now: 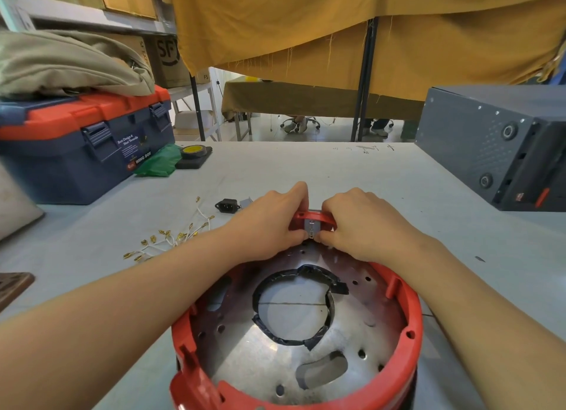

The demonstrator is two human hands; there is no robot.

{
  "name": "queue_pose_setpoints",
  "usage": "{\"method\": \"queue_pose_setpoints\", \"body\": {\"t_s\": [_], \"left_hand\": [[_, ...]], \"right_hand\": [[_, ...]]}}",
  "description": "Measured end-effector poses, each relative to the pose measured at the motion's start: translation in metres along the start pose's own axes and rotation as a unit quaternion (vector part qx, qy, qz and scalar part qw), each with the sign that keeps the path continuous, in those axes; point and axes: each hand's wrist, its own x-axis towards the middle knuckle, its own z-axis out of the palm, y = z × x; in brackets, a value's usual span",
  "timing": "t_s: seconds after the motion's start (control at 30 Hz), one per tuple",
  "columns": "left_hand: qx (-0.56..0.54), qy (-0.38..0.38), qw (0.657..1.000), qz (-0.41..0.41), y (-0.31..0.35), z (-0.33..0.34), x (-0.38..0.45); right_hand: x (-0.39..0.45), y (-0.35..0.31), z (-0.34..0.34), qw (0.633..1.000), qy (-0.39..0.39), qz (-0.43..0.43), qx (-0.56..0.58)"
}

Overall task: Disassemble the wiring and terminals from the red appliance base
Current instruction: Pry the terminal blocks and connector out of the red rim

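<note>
The red appliance base (407,311) stands upside down at the table's near edge, its metal plate with a taped round hole facing up. At the far rim sits a small grey component (311,227) set in the red wall. My left hand (269,222) and my right hand (358,222) both pinch it from either side, fingers curled over the rim. A bundle of white wires with brass terminals (171,238) lies loose on the table to the left. A black power socket (227,205) lies beyond it, with a small grey part beside it.
A blue and red toolbox (85,140) with folded cloth on top stands at the far left. A roll of yellow tape (194,152) and green plastic lie next to it. A dark grey metal box (496,146) occupies the far right. A brown object (12,287) lies at the left edge.
</note>
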Motion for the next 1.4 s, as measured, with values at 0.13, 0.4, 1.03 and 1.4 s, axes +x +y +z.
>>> {"method": "queue_pose_setpoints", "body": {"t_s": [0.13, 0.4, 1.03, 1.4], "left_hand": [[-0.011, 0.009, 1.0, 0.004, -0.001, 0.0, 0.002], [-0.01, 0.004, 1.0, -0.003, -0.003, 0.001, 0.003], [-0.028, 0.017, 0.999, -0.018, -0.005, 0.005, 0.008], [-0.083, 0.023, 0.996, -0.014, -0.003, 0.002, 0.005]], "right_hand": [[0.001, 0.001, 0.0, 1.0, -0.001, 0.006, 0.009], [0.005, 0.002, -0.007, 0.998, -0.03, 0.022, 0.042], [0.003, 0.001, 0.004, 0.996, 0.01, 0.056, 0.064], [0.0, 0.003, 0.006, 0.99, 0.023, 0.053, 0.129]]}}
